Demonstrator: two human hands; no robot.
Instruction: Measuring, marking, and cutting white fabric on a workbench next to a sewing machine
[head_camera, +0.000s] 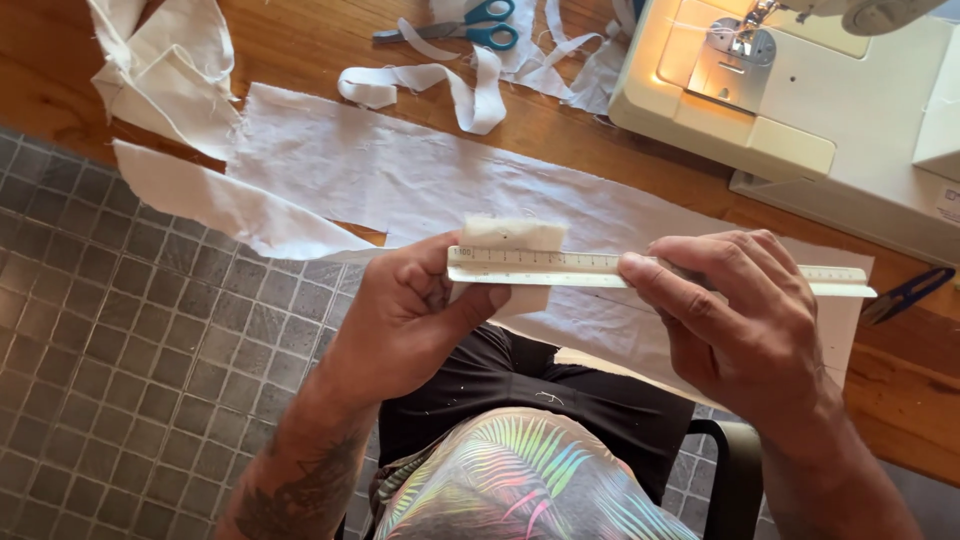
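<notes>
My left hand pinches a small folded piece of white cloth together with the left end of a white ruler. The ruler lies level across the cloth piece. My right hand grips the ruler near its middle, and the ruler's right end sticks out past my fingers. Both hands hover over the near edge of a wooden table, above a long sheet of white fabric.
A cream sewing machine with its lamp on stands at the back right. Blue-handled scissors and loose fabric strips lie at the back. Small blue thread snips rest at the right. Grey tiled floor lies to the left.
</notes>
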